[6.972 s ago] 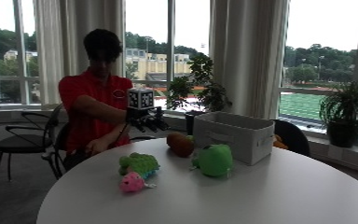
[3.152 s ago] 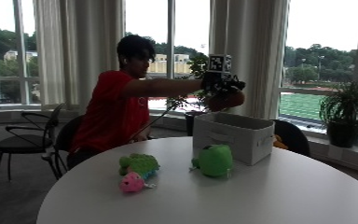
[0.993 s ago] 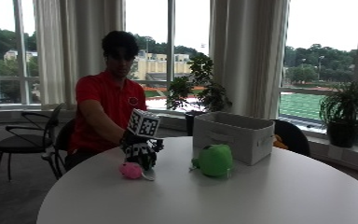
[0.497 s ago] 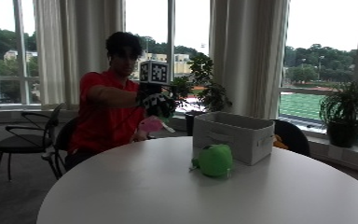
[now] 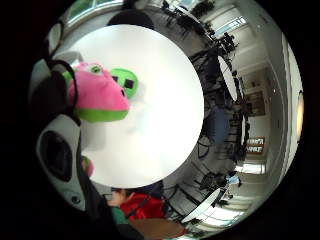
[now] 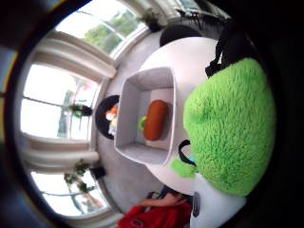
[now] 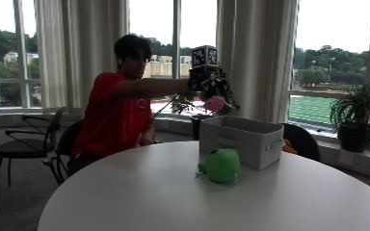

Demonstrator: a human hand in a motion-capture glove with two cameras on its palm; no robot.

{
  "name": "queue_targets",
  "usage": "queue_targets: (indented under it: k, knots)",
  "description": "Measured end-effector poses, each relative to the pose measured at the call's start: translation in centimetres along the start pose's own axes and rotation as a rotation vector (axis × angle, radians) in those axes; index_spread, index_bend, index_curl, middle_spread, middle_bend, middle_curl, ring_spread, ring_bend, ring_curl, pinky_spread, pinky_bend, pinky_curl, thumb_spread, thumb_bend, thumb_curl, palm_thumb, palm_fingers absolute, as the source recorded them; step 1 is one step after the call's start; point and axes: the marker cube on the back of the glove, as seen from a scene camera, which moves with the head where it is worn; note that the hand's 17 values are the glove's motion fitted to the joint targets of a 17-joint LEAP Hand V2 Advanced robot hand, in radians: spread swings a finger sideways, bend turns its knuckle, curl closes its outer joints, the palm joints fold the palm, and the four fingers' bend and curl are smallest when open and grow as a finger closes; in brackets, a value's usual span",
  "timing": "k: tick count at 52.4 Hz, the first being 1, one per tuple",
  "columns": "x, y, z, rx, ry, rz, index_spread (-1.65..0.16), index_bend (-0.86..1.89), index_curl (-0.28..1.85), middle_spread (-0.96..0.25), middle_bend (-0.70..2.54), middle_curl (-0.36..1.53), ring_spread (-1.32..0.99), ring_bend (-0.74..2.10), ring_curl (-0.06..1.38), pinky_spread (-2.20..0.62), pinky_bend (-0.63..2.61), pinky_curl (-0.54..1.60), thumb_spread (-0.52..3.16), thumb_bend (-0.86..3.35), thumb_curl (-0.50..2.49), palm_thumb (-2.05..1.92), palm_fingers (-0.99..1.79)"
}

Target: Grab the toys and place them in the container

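Pink and green, the plush toy (image 7: 214, 103) hangs in our gloved right hand (image 7: 206, 84), fingers curled round it, above the near rim of the white container (image 7: 241, 140). Only the thumb side palm view looks down into that container (image 6: 142, 114), where we see a brown plush toy (image 6: 155, 119) lying on its floor. The little finger side view shows the held toy's pink face (image 5: 97, 95) over the round white table (image 5: 165, 100). Our arm reaches out level from the shoulder. A green plush toy (image 7: 221, 165) sits on the table (image 7: 140, 192), just beside the container.
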Motion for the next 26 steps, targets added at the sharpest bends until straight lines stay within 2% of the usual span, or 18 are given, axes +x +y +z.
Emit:
queue_targets:
  k: [7,14,18,19,24,26]
  knots:
    - [-9.8,-2.1,0.0,0.009,0.016,-0.142,-0.48,0.42,0.94,-0.43,0.63,0.52,-0.51,0.93,0.56,-0.43,1.09,0.44,0.43,0.15,0.94,0.69,0.98]
    - [-12.6,-2.4,0.4,0.021,0.017,-0.198,-0.5,0.37,1.01,-0.44,0.61,0.55,-0.51,0.93,0.56,-0.43,1.1,0.45,0.43,0.14,0.97,0.69,0.95]
    - [-15.7,-1.5,1.3,-0.023,-0.07,-0.495,-0.5,0.34,1.05,-0.45,0.56,0.55,-0.51,0.91,0.56,-0.44,1.1,0.45,0.45,0.11,0.98,0.66,0.88]
    - [-16.9,-1.5,1.7,-0.038,-0.087,-0.527,-0.5,0.32,1.05,-0.44,0.55,0.55,-0.5,0.91,0.56,-0.44,1.1,0.45,0.45,0.1,0.98,0.66,0.86]
    - [-19.2,-1.5,3.2,-0.07,-0.081,-0.538,-0.51,0.22,1.06,-0.44,0.46,0.53,-0.49,0.9,0.55,-0.45,1.11,0.44,0.5,0.07,0.99,0.63,0.77]
    - [-19.2,-1.9,3.7,-0.09,-0.058,-0.457,-0.52,0.14,1.05,-0.43,0.39,0.51,-0.48,0.9,0.54,-0.45,1.13,0.44,0.54,0.05,0.98,0.61,0.68]
